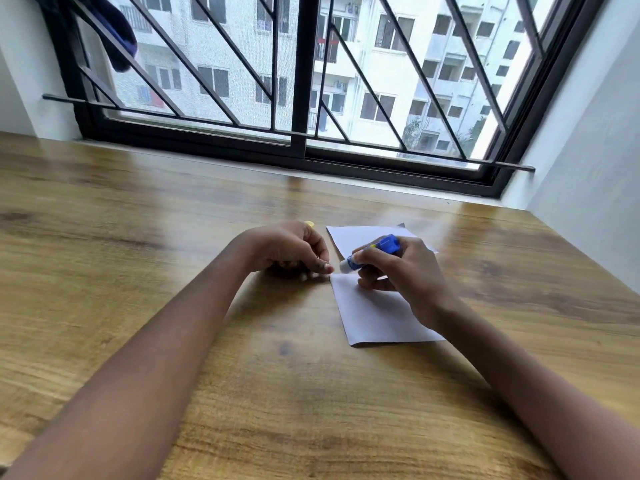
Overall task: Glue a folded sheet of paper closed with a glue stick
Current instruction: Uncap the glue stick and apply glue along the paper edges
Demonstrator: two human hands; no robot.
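Note:
A white sheet of paper (377,310) lies on the wooden table, unfolded along a crease, its far half showing behind my right hand. My right hand (401,275) grips a blue glue stick (375,251), uncapped, with its white tip pointing left near the paper's left edge at the crease. My left hand (291,249) rests on the table just left of the paper, fingers curled, a fingertip touching the paper's left edge. A yellow cap (309,223) peeks out behind my left hand.
The wooden table (173,237) runs back to a window sill with a black barred window (301,98). A white wall (595,168) closes the right side. A dark blue cloth (114,29) hangs at the window's top left.

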